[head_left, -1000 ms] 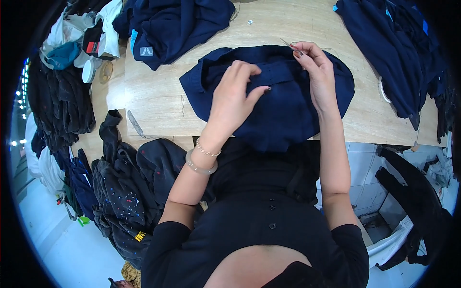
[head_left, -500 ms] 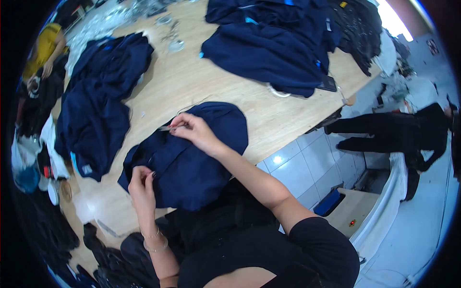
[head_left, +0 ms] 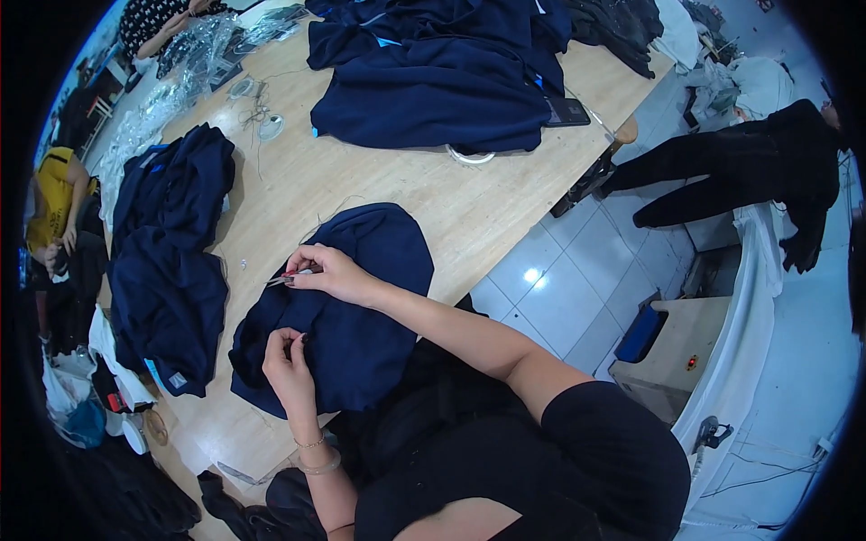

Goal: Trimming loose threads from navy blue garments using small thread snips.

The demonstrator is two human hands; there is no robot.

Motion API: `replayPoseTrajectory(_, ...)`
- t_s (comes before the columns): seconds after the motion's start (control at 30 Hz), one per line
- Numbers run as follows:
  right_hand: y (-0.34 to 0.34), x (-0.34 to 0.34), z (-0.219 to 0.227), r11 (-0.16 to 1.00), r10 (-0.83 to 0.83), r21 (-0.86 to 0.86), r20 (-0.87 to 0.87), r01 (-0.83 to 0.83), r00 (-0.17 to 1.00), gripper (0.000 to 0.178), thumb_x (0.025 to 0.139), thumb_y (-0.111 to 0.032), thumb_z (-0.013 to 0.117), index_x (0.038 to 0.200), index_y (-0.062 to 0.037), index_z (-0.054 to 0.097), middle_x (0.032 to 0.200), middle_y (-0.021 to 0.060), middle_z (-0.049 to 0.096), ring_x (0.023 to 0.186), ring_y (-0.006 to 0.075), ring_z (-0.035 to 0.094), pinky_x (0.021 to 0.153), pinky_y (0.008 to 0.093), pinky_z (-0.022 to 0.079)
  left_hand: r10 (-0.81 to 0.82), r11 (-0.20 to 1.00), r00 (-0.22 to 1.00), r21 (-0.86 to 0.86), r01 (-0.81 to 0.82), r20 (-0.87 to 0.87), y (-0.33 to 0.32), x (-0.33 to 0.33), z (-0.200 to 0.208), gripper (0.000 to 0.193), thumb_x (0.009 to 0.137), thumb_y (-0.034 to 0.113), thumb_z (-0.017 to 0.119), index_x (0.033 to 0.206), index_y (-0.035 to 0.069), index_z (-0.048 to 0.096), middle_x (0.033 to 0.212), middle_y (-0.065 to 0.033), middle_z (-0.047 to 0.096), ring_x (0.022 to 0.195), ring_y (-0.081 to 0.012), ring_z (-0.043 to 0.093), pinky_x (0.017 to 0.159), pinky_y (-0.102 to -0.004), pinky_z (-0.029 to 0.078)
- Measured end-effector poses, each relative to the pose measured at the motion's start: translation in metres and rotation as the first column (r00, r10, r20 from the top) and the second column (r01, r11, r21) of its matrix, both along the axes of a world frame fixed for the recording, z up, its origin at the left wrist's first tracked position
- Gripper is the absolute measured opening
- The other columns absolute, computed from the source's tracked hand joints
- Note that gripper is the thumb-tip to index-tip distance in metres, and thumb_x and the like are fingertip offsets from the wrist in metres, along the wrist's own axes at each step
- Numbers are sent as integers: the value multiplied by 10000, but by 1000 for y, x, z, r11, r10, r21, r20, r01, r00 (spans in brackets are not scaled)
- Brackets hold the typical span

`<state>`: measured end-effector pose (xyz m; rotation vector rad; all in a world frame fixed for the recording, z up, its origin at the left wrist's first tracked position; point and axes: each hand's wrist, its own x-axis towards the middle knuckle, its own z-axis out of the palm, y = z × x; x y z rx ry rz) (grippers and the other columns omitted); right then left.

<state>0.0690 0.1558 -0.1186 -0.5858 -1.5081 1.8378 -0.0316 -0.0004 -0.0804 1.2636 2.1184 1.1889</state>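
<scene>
A dark navy garment (head_left: 383,248) lies bunched at the table's near edge, in front of my body. My right hand (head_left: 336,276) is closed on small metal thread snips (head_left: 279,280), whose blades point left over the cloth. Below it, my left hand (head_left: 289,368) has its thumb and fingertips pinched together at the garment's left part. Whether cloth or a thread is between those fingertips is too small to make out.
The pale wooden table (head_left: 361,185) also bears a navy garment pile (head_left: 171,279) at left and a larger heap (head_left: 433,99) at the far side. A phone (head_left: 566,112) lies beside that heap. A person in yellow (head_left: 56,203) is at far left; another in black (head_left: 744,162) stands right.
The whole view has shifted, so the table lies differently in it. My right hand with the snips has come nearer my left hand, which stays pinched over the garment.
</scene>
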Motion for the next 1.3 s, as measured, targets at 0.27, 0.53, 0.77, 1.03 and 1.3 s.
replayPoseTrajectory(0.27, -4, -9, 0, 969, 108, -208, -137, -136, 985, 142, 861, -50, 631, 994, -1, 628, 956, 73, 658, 922, 133, 632, 855, 274, 507, 110, 994, 989, -4, -110, 94, -26, -27, -10, 28, 860, -44, 569, 875, -20, 572, 736, -55, 570, 688, -91, 529, 661, -243, 452)
replayPoseTrajectory(0.53, 13, 10, 4, 976, 107, -180, -77, -119, 991, 218, 917, -182, 580, 1073, -36, 625, 996, 11, 660, 929, 56, 574, 772, 187, 381, 380, 906, 917, 248, -342, -122, -13, -20, 25, 20, 885, 1, 587, 889, -6, 570, 773, -85, 573, 655, -153, 554, 604, -270, 454)
replayPoseTrajectory(0.77, 9, 8, 5, 976, 106, -187, -47, -113, 993, 228, 913, -217, 595, 1063, -49, 629, 1000, 2, 644, 919, 59, 548, 791, 211, 376, -5, 1000, 958, -24, -2, -287, 1, -2, -1, 202, 742, 5, 720, 916, 21, 617, 918, -83, 525, 744, -190, 545, 671, -273, 462)
replayPoseTrajectory(1.03, 9, 10, 17, 983, 138, -127, 12, -135, 990, 216, 912, -219, 596, 1055, -61, 627, 997, -3, 631, 922, 69, 537, 784, 215, 378, 144, 989, 976, 4, -147, 166, -6, -20, -3, 27, 853, -34, 601, 873, -23, 587, 730, -58, 620, 664, -104, 585, 630, -229, 466)
replayPoseTrajectory(1.3, -10, 21, 43, 823, -51, 532, 419, -200, 906, 250, 812, -233, 720, 1001, -98, 628, 949, -2, 592, 873, 105, 530, 772, 245, 427, -45, 972, 968, -214, 100, 248, -34, -11, 30, 122, 839, -2, 641, 941, -7, 573, 733, -58, 619, 672, -113, 581, 631, -244, 456)
